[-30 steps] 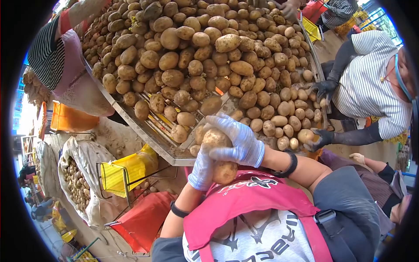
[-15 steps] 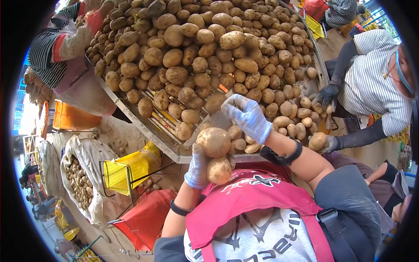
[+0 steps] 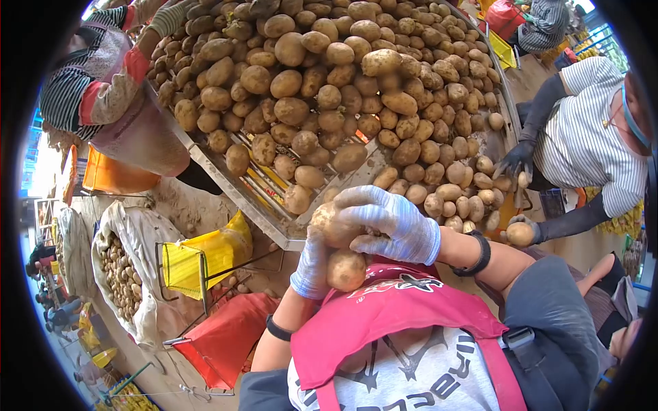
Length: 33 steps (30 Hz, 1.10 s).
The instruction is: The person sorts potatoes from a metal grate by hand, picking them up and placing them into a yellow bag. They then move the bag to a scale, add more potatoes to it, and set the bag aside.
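Observation:
Both my hands wear pale blue-white gloves and meet in front of the pink apron (image 3: 384, 294). My left hand (image 3: 312, 267) is closed around a large potato (image 3: 329, 225) and a second, smaller potato (image 3: 347, 270) just below it. Over the top and right side of the large potato lie the curved fingers of my right hand (image 3: 394, 222). Beyond my hands, many potatoes (image 3: 288, 83) are heaped on a metal-edged sorting table (image 3: 229, 186), with slats showing near its front left corner.
At the right, a person in a striped shirt (image 3: 589, 123) holds a potato (image 3: 520, 234) in a dark glove. Another person (image 3: 103, 96) stands at the upper left. Yellow (image 3: 205, 260) and red (image 3: 229, 335) bags on frames and a white sack (image 3: 151, 253) of potatoes stand at the left.
My right hand has moved left and down from above the table onto the large potato. The left-side person's arm reaches further up over the heap. The view has shifted slightly.

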Motion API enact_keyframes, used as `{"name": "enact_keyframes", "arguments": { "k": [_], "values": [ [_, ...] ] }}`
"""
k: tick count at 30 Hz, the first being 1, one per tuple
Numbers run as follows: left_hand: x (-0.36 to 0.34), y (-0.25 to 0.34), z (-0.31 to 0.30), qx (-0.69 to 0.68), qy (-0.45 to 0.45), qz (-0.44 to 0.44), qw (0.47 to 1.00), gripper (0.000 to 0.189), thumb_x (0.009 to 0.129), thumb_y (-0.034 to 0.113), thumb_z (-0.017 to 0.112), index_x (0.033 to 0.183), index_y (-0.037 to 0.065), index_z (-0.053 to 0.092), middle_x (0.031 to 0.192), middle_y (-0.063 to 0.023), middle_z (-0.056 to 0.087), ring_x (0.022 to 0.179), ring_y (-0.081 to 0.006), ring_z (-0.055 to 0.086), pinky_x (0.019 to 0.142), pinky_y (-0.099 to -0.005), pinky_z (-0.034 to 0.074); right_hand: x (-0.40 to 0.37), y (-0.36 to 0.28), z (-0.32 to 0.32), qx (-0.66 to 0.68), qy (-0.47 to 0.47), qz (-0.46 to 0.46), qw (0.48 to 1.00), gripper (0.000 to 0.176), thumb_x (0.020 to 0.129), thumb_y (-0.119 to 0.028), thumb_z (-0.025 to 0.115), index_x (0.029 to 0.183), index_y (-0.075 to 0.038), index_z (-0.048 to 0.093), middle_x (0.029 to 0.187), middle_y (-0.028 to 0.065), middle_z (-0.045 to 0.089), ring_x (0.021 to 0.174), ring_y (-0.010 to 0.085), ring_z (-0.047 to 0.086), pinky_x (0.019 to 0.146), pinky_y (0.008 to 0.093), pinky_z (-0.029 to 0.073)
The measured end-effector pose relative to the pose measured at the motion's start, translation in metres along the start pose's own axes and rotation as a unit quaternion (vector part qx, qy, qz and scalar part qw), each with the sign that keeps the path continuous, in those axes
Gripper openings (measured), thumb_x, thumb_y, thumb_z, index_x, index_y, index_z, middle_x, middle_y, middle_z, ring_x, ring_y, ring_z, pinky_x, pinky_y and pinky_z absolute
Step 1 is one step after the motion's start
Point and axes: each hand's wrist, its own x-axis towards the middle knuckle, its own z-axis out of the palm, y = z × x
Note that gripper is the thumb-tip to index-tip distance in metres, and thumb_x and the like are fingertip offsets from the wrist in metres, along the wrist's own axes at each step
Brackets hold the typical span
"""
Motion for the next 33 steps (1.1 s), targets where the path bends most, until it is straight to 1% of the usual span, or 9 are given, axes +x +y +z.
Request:
{"name": "enact_keyframes", "arguments": {
  "k": [5,9,12,16,20,23,25,30,33],
  "values": [
    [-0.006,0.0,-0.005,0.04,0.069,0.016,0.997,0.095,0.076,0.079,0.042,0.134,0.003,0.038,0.123,-0.0128,0.052,0.107,-0.0221,0.055,0.09,-0.0353,0.049,-0.005,-0.001,0.014,0.121,0.031,-0.026,0.992,0.014,0.08,-0.013,0.067,0.092,-0.006,0.067,0.128,0.0212,0.047,0.118,0.0349,0.048,0.098,0.0397,0.041],
    [-0.009,0.002,-0.012,0.021,-0.014,0.007,1.0,0.095,0.074,0.075,0.052,0.133,0.002,0.036,0.124,-0.0127,0.049,0.111,-0.022,0.052,0.091,-0.0337,0.046,-0.006,-0.005,0.002,0.415,0.003,0.196,0.889,0.033,0.084,-0.016,0.064,0.114,-0.004,0.058,0.133,0.0174,0.045,0.124,0.026,0.044,0.104,0.0368,0.035],
    [0.002,-0.001,-0.011,0.263,0.032,0.165,0.95,0.097,0.073,0.071,0.059,0.136,0.002,0.031,0.127,-0.013,0.046,0.113,-0.0214,0.05,0.091,-0.0329,0.046,0.003,-0.012,0.015,0.151,0.012,0.104,0.983,0.046,0.086,-0.018,0.062,0.126,-0.003,0.047,0.137,0.0172,0.042,0.125,0.0229,0.043,0.102,0.0341,0.037],
    [-0.006,0.004,-0.005,0.205,-0.006,0.214,0.955,0.091,0.073,0.037,0.079,0.139,0.005,0.026,0.129,-0.0135,0.043,0.118,-0.0221,0.047,0.094,-0.0336,0.045,0.009,0.001,0.029,0.223,0.157,0.167,0.947,0.038,0.09,-0.009,0.052,0.127,0.0,0.045,0.111,0.0144,0.062,0.102,0.0198,0.059,0.089,0.0309,0.047],
    [-0.01,0.012,0.007,0.497,0.066,0.328,0.801,0.085,0.059,0.012,0.084,0.131,0.007,0.038,0.119,-0.0136,0.05,0.109,-0.0226,0.053,0.089,-0.0344,0.048,0.008,0.025,0.037,0.022,0.206,0.141,0.968,0.03,0.091,-0.005,0.046,0.121,0.0,0.05,0.096,0.0092,0.065,0.08,0.0138,0.06,0.077,0.0275,0.048],
    [-0.011,0.016,-0.002,0.57,0.134,0.35,0.731,0.082,0.059,0.012,0.084,0.128,0.006,0.04,0.116,-0.0147,0.052,0.106,-0.0248,0.056,0.087,-0.0343,0.048,0.014,0.009,0.03,0.197,0.227,0.245,0.922,0.021,0.09,-0.008,0.049,0.109,0.0,0.055,0.091,0.0096,0.061,0.079,0.0186,0.058,0.075,0.0294,0.048],
    [-0.013,0.018,0.003,0.587,0.156,0.308,0.733,0.081,0.06,0.013,0.084,0.128,0.006,0.04,0.112,-0.0144,0.055,0.098,-0.0267,0.059,0.084,-0.0347,0.05,0.02,0.018,0.034,-0.057,0.177,0.051,0.981,0.016,0.09,-0.008,0.049,0.102,-0.001,0.057,0.091,0.0118,0.06,0.081,0.0249,0.061,0.075,0.0331,0.05],
    [-0.015,0.005,-0.024,0.134,0.083,0.143,0.977,0.063,0.074,0.037,0.073,0.119,0.002,0.047,0.101,-0.0128,0.057,0.082,-0.028,0.063,0.071,-0.0382,0.055,0.039,0.026,0.073,0.136,0.14,0.207,0.959,0.018,0.094,-0.013,0.048,0.097,0.001,0.059,0.087,0.0092,0.06,0.083,0.0173,0.057,0.076,0.029,0.046],
    [-0.03,0.006,-0.056,-0.106,-0.015,0.0,0.994,0.069,0.077,0.065,0.056,0.111,0.005,0.051,0.094,-0.0109,0.057,0.074,-0.0236,0.062,0.064,-0.0401,0.054,0.051,0.021,0.09,0.151,0.1,0.225,0.957,0.022,0.091,-0.017,0.054,0.106,-0.001,0.058,0.092,0.0128,0.062,0.087,0.0221,0.06,0.078,0.0325,0.048]
  ]
}}
